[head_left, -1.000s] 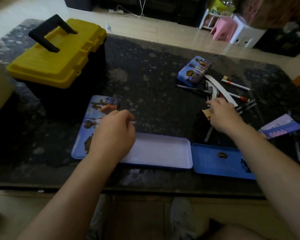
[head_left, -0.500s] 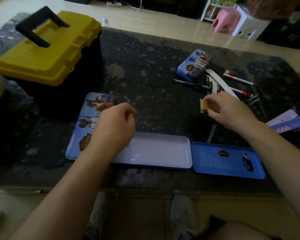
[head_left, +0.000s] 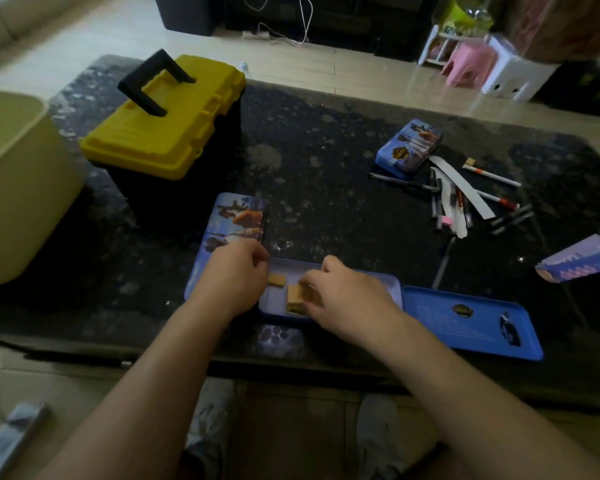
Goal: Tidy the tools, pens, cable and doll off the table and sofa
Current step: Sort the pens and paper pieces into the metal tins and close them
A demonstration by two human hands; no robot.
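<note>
An open pencil tin lies at the table's near edge, its picture lid point(head_left: 238, 216) to the left and its pale tray point(head_left: 390, 287) to the right. My right hand point(head_left: 347, 299) pinches a tan eraser block point(head_left: 294, 296) low inside the tray. My left hand point(head_left: 232, 275) rests curled on the tray's left end. A smaller tan piece point(head_left: 277, 279) sits at its fingertips; whether the fingers pinch it is hidden. Several pens and white strips point(head_left: 449, 202) lie loose at the right.
A yellow toolbox point(head_left: 167, 123) with a black handle stands closed at the back left, with a beige bin point(head_left: 14, 185) beside it. A blue insert tray point(head_left: 471, 323), a second closed tin point(head_left: 409, 148), a purple card point(head_left: 582, 261) and a lone pen point(head_left: 442, 261) lie at the right.
My right hand has carried the tan eraser from the pen pile leftward into the tin's tray. My left hand has stayed on the tin. The camera has tilted and moved back.
</note>
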